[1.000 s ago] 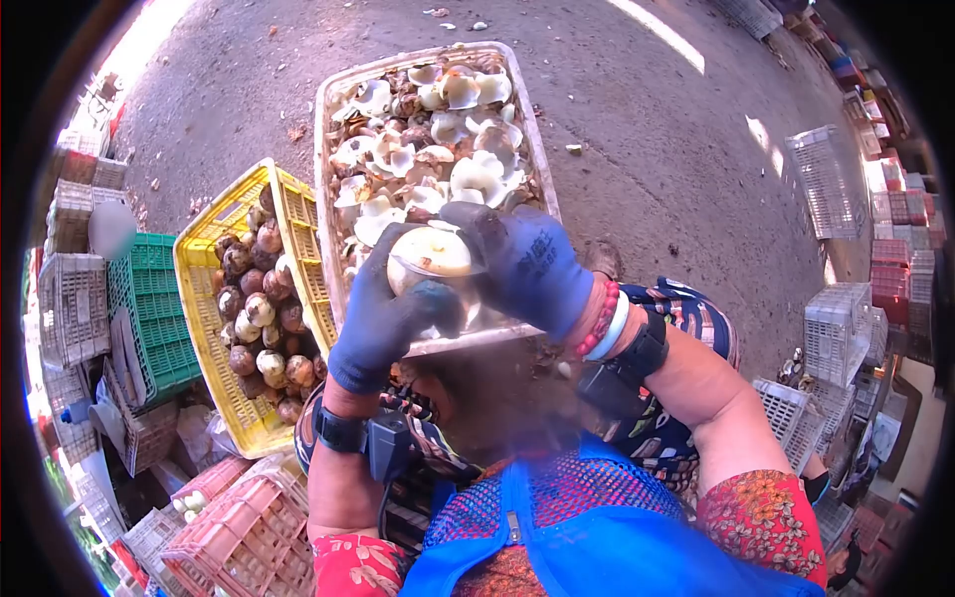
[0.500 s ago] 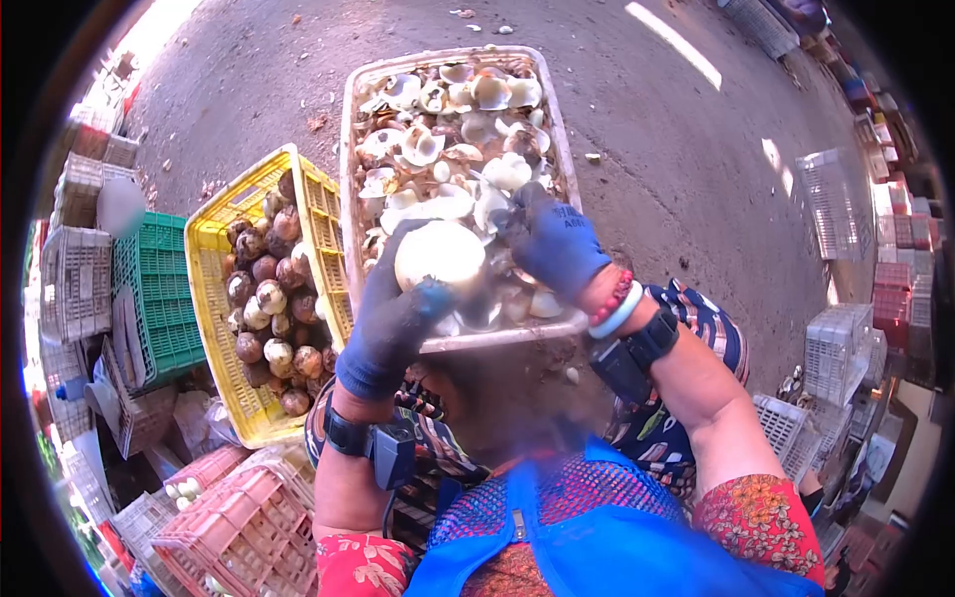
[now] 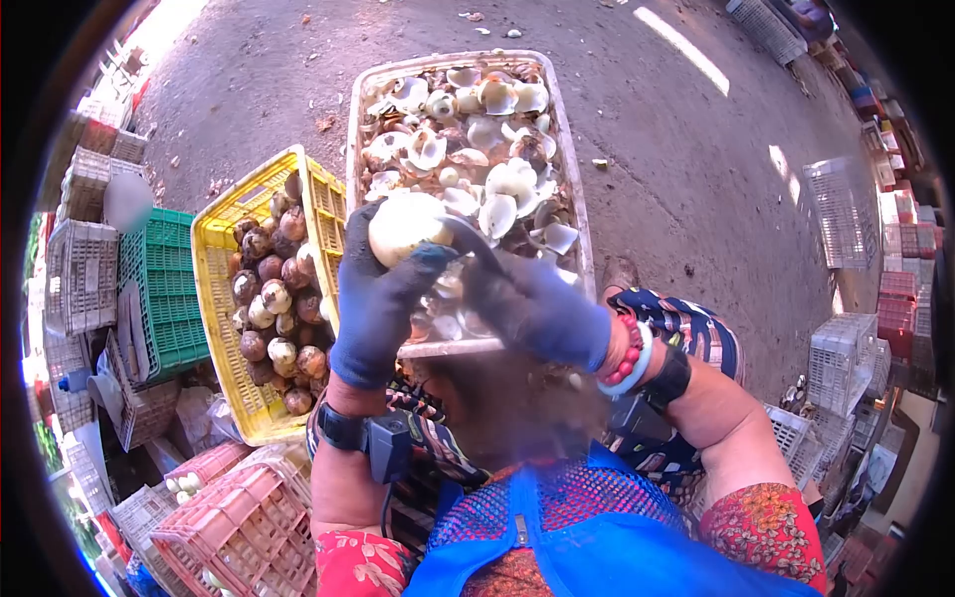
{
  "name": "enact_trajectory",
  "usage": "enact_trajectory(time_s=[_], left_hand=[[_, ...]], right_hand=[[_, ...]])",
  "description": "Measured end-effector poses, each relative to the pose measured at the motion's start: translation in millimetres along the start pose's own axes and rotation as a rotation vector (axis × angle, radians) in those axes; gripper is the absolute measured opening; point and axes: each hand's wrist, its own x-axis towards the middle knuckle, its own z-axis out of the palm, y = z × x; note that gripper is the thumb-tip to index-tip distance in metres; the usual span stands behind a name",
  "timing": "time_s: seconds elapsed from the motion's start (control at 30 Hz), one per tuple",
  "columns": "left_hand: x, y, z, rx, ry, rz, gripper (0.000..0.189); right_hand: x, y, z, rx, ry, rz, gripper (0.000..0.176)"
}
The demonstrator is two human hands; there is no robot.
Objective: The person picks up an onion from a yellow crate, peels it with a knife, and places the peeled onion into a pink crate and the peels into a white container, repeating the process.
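Note:
My left hand (image 3: 376, 303), in a dark blue glove, grips a pale, peeled round fruit (image 3: 404, 224) and holds it up over the near end of a white crate (image 3: 576, 204). My right hand (image 3: 537, 303), also blue-gloved, is closed around a dark curved blade (image 3: 474, 242) whose tip touches the fruit's right side. The white crate is full of pale shell-like peelings and brown husk scraps. Left of it, a yellow crate (image 3: 214, 298) holds several brown unpeeled fruits (image 3: 269, 298).
Grey concrete ground stretches beyond the crates. A green crate (image 3: 164, 298) and stacked white and pink crates (image 3: 234, 532) stand at the left. More white and red crates (image 3: 846, 338) line the right side. My blue apron (image 3: 597, 542) fills the bottom.
My left hand has shifted the fruit left and slightly up. My right hand has dropped lower and nearer to me, with the blade now against the fruit's right side.

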Motion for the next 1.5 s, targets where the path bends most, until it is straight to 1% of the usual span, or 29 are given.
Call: enact_trajectory(time_s=[0.03, 0.07, 0.1, 0.13, 0.23, 0.3, 0.37, 0.4, 0.43, 0.47, 0.5, 0.53, 0.57, 0.63, 0.67, 0.77, 0.87, 0.93, 1.0, 1.07, 1.1, 1.2, 1.27, 1.3, 1.37, 1.4, 1.43, 1.47, 1.5], left_hand=[[2, 0, -1, -0.034, 0.005, -0.003, 0.050], [2, 6, 4, -0.151, 0.011, 0.020, 0.043], [5, -1, -4, -0.290, -0.076, 0.110, 0.042], [8, 3, -9, -0.282, -0.067, 0.111, 0.047], [10, 2, -12, -0.266, -0.077, 0.109, 0.056], [9, -1, -9, -0.204, -0.112, 0.097, 0.058], [3, -2, -4, -0.087, -0.165, 0.081, 0.058], [-3, -1, -1, -0.061, -0.185, 0.023, 0.056], [-4, -2, 1, -0.041, -0.186, 0.020, 0.056], [-5, -3, 2, -0.020, -0.185, 0.019, 0.056], [-7, -3, 3, 0.000, -0.181, 0.020, 0.057], [-10, 5, 6, -0.044, -0.182, -0.041, 0.058], [-9, 3, 4, 0.011, -0.186, -0.036, 0.057], [-9, -1, 0, 0.120, -0.195, -0.031, 0.056], [-10, -1, 1, 0.111, -0.196, -0.043, 0.056], [-9, 1, 5, 0.098, -0.211, -0.066, 0.056], [-6, 1, 4, 0.082, -0.226, -0.082, 0.054], [-6, -1, 4, 0.044, -0.219, -0.097, 0.050], [5, -8, -4, 0.173, -0.331, 0.012, 0.046], [8, -16, -9, 0.184, -0.399, 0.069, 0.045], [8, -19, -11, 0.130, -0.410, 0.071, 0.045], [13, -19, -8, 0.122, -0.314, 0.095, 0.046], [13, -19, 0, 0.068, -0.213, 0.049, 0.038], [11, -18, 7, -0.007, -0.162, -0.002, 0.033], [8, -16, 10, -0.059, -0.134, -0.066, 0.031], [7, -16, 9, -0.033, -0.158, -0.080, 0.034], [6, -15, 8, -0.008, -0.179, -0.094, 0.042], [9, -17, 7, -0.130, -0.171, -0.173, 0.045], [10, -24, 7, -0.184, -0.180, -0.107, 0.047]], right_hand=[[-3, 8, 5, -0.053, 0.009, -0.041, 0.031], [-8, 15, 10, -0.182, -0.016, -0.067, 0.031], [-13, 22, 16, -0.310, -0.042, -0.092, 0.031], [-17, 24, 25, -0.245, 0.043, -0.167, 0.032], [-9, 19, 8, -0.055, 0.060, 0.218, 0.038], [9, 8, -7, 0.060, 0.096, 0.026, 0.047], [19, 1, -17, 0.091, 0.092, -0.126, 0.056], [22, -1, -19, 0.064, 0.060, -0.179, 0.060], [22, -5, -20, 0.039, 0.025, -0.232, 0.064], [18, -15, -21, 0.096, 0.014, -0.089, 0.057], [17, -13, -21, 0.099, 0.020, -0.102, 0.054], [17, -9, -22, 0.101, 0.024, -0.114, 0.052], [17, -7, -22, 0.102, 0.027, -0.126, 0.049], [13, -17, -27, -0.009, 0.027, -0.098, 0.045], [11, -21, -29, -0.064, 0.028, -0.085, 0.043], [13, -19, -26, -0.132, 0.072, -0.102, 0.044], [15, -15, -22, -0.168, 0.116, -0.184, 0.037], [14, -14, -24, -0.183, 0.125, -0.144, 0.038], [16, -14, -29, -0.122, 0.108, -0.082, 0.036], [15, -18, -34, -0.009, 0.076, -0.003, 0.034], [14, -20, -37, 0.035, 0.065, 0.034, 0.033], [13, -30, -42, 0.111, 0.049, 0.138, 0.033], [10, -30, -42, 0.199, 0.047, 0.228, 0.034], [9, -29, -40, 0.216, 0.056, 0.225, 0.033], [8, -23, -36, 0.248, 0.070, 0.217, 0.033], [9, -21, -37, 0.342, 0.035, 0.227, 0.036], [10, -19, -39, 0.436, -0.001, 0.238, 0.039], [10, -16, -42, 0.571, -0.050, 0.245, 0.040], [11, -12, -45, 0.704, -0.098, 0.258, 0.042]])
